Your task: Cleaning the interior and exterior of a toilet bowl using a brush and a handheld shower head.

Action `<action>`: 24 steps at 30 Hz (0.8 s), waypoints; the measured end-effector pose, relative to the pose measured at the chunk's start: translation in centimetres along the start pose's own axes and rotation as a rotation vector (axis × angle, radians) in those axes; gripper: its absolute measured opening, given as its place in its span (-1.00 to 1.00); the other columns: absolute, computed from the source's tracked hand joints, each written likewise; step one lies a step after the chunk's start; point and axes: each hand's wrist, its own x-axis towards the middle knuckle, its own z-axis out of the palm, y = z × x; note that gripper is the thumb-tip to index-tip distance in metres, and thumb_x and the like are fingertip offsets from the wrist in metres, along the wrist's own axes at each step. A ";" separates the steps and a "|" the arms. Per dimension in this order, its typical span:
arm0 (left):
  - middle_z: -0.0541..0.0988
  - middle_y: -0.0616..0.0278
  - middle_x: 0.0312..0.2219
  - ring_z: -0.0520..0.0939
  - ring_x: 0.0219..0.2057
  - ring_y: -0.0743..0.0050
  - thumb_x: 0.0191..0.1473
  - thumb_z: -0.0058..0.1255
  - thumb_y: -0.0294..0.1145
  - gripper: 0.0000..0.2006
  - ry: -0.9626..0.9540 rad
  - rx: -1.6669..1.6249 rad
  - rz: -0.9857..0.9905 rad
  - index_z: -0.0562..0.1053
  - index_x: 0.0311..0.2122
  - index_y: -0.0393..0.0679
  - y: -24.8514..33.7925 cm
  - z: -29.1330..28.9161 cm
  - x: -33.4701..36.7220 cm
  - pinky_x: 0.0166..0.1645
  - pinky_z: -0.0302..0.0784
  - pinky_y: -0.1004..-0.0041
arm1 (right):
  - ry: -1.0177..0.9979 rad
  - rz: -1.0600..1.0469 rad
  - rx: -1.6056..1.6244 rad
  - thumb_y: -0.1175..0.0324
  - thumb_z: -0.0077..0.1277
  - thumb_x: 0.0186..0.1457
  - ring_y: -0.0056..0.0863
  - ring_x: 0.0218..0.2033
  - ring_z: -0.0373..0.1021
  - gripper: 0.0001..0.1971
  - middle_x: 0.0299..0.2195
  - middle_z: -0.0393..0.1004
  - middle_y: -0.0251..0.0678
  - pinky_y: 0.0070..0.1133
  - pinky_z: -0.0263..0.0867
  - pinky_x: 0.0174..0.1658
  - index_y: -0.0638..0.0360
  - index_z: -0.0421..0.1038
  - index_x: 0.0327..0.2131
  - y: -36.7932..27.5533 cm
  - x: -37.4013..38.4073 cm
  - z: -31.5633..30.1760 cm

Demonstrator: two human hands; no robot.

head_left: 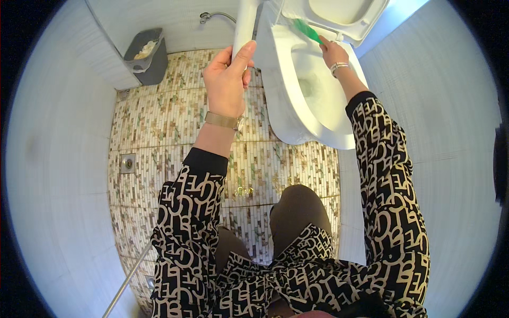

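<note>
My left hand (228, 71) is wrapped round a smooth white handle (245, 26), which looks like that of a hand shower; its upper end runs out at the top edge. Over the back of the white toilet (283, 100), my right hand (333, 53) grips a green brush (306, 30). The brush's bristle end points left and rests on or just above the wet-looking ledge behind the bowl opening. The seat and lid (347, 10) are raised at the back.
A grey bin (151, 63) with pale waste inside stands at the far left wall. Near it, a metal hose (218, 16) comes from the wall. A square drain (127, 163) sits in the tiled floor (175, 122). A thin pole (127, 280) leans at the lower left.
</note>
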 end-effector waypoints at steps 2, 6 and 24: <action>0.46 0.35 -0.59 0.31 -0.71 0.70 0.00 0.13 -0.28 -0.80 0.014 0.025 0.014 0.48 -0.37 -0.20 0.5 -0.6 0.0 -0.61 0.14 0.64 | 0.044 -0.039 0.044 0.23 -0.13 0.09 -0.19 -0.39 0.44 -0.69 -0.39 0.47 -0.20 -0.31 0.37 -0.34 -0.25 0.33 -0.05 -1.6 -0.6 0.8; 0.46 0.35 -0.59 0.32 -0.70 0.69 0.00 0.12 -0.27 -0.80 0.046 0.010 0.014 0.48 -0.37 -0.20 0.7 -1.6 0.0 -0.60 0.15 0.64 | 0.230 -0.105 0.164 0.23 -0.10 0.06 -0.18 -0.43 0.44 -0.72 -0.45 0.47 -0.20 -0.30 0.36 -0.37 -0.24 0.37 -0.10 -5.2 0.5 0.3; 0.46 0.34 -0.60 0.31 -0.72 0.69 -0.02 0.16 -0.28 -0.78 0.003 -0.012 -0.103 0.48 -0.35 -0.21 -2.8 1.2 0.6 -0.63 0.13 0.65 | -0.050 -0.094 0.319 0.16 -0.03 0.04 -0.22 -0.45 0.43 -0.67 -0.44 0.51 -0.13 -0.41 0.30 -0.33 -0.07 0.44 -0.10 -1.4 -1.3 0.9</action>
